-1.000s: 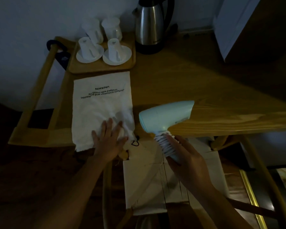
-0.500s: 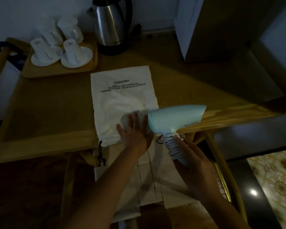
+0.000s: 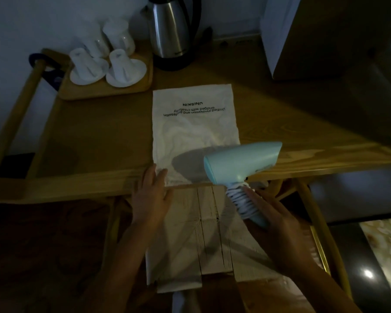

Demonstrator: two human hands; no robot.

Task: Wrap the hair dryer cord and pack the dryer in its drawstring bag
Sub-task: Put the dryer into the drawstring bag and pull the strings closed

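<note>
A white drawstring bag (image 3: 190, 123) with black print lies flat on the wooden table (image 3: 99, 143), its mouth at the near edge. My left hand (image 3: 152, 193) rests on the bag's near left corner at the table edge, fingers fairly straight. My right hand (image 3: 278, 220) grips the handle of a pale blue hair dryer (image 3: 242, 163). The white cord (image 3: 237, 195) is wound in coils round that handle. The dryer's body hovers over the bag's near right corner, nozzle pointing right.
A steel kettle (image 3: 169, 30) stands at the back. A wooden tray (image 3: 104, 91) with upturned white cups (image 3: 124, 68) sits at the back left. A dark box (image 3: 314, 37) stands at the back right. A pale woven chair seat (image 3: 201, 233) lies below the table edge.
My left hand slid from the bag's middle mouth to its near left corner. The dryer stays in my right hand, now over the bag's right corner. The view shifted.
</note>
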